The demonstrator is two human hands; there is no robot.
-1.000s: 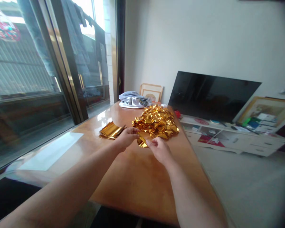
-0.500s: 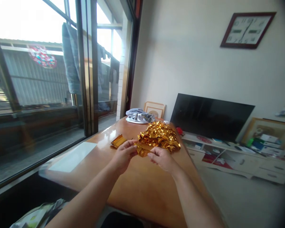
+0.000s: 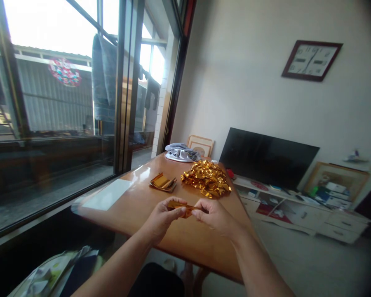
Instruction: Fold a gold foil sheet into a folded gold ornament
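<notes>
Between my two hands is a piece of gold foil paper (image 3: 188, 209), partly folded and hidden by my fingers. My left hand (image 3: 166, 215) pinches its left end, thumb in front. The right end is gripped between the thumb and fingers of my right hand (image 3: 212, 214). Just beyond my left hand a stack of flat gold foil sheets (image 3: 162, 182) lies on the wooden table (image 3: 185, 243). A heap of folded gold foil pieces (image 3: 206, 178) sits farther back, beyond my right hand, shiny and crumpled-looking.
A white sheet (image 3: 106, 194) lies on the table's left side by the window. Folded grey cloth (image 3: 182, 152) rests at the far end. A low cabinet (image 3: 303, 210) with a television (image 3: 267, 159) stands to the right. Bags (image 3: 55, 272) are at lower left.
Both hands have drawn the gold foil nearer to me, away from the heap and stack. The foil now looks narrower and more folded. My view has shifted slightly.
</notes>
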